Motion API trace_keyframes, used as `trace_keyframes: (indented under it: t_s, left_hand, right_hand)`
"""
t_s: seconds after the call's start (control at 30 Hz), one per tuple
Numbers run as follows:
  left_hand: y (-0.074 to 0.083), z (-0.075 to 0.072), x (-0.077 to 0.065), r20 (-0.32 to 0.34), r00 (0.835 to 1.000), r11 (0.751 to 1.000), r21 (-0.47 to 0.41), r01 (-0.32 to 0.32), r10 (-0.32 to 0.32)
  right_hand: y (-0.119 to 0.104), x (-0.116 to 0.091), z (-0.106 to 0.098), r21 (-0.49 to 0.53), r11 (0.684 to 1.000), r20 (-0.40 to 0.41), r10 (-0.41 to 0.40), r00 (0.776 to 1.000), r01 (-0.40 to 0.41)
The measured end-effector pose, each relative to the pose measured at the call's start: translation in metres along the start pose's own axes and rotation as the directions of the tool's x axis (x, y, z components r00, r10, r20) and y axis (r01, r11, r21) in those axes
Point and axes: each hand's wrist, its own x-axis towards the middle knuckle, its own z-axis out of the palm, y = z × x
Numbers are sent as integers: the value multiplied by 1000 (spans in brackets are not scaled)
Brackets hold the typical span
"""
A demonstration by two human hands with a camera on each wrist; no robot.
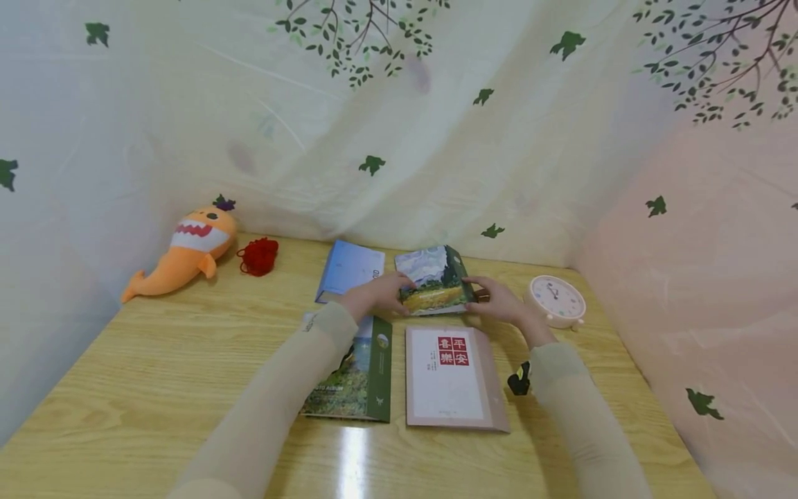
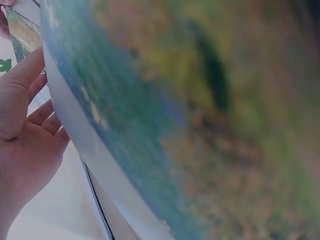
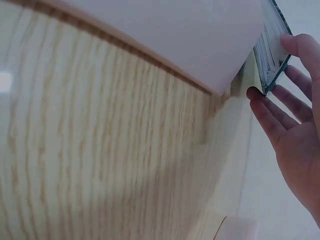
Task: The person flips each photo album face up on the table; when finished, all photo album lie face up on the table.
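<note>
- I take this for a homely draped nook; whether in a home or a studio, I can't tell.
- A leaf-patterned curtain closes in the back and both sides.
- Below it I see a wood-grained tabletop.
- On that sit household things: a plush shark, books, a clock.

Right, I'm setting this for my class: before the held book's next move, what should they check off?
1. Left grip on the held book's left side: ok.
2. Right grip on its right side: ok.
3. Clock apart from the held book: ok.
4. Photo album fully uncovered: not ok, the left sleeve hides part.
5. Held book wholly off the table: cannot tell.
</note>
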Motion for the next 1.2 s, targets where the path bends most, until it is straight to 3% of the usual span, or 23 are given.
trace_keyframes:
  t_s: [0.2, 0.5, 0.63, 0.8, 1.03, 1.2]
  left_hand:
    - [1, -2, -3, 9, 1000, 994, -107, -4, 5]
    - [4, -4, -4, -22, 996, 963, -257, -84, 81]
    - [6, -5, -5, -39, 992, 934, -335, -122, 116]
    - [8, -7, -8, -66, 994, 896, -431, -109, 89]
    - [8, -14, -16, -133, 990, 854, -510, -106, 44]
    - [9, -20, -20, -154, 988, 831, -544, -112, 32]
  right_hand:
    - [-4, -1, -3, 46, 998, -33, -46, 998, 47]
    - [-14, -7, -13, 229, 970, -56, -70, 996, 81]
    - [-19, -7, -13, 362, 931, -40, -37, 999, 49]
    - [-29, -5, -14, 486, 870, -41, -69, 997, 80]
    - [-50, -6, -17, 475, 865, -87, -137, 987, 162]
    - [-68, -9, -18, 431, 890, -87, -128, 988, 153]
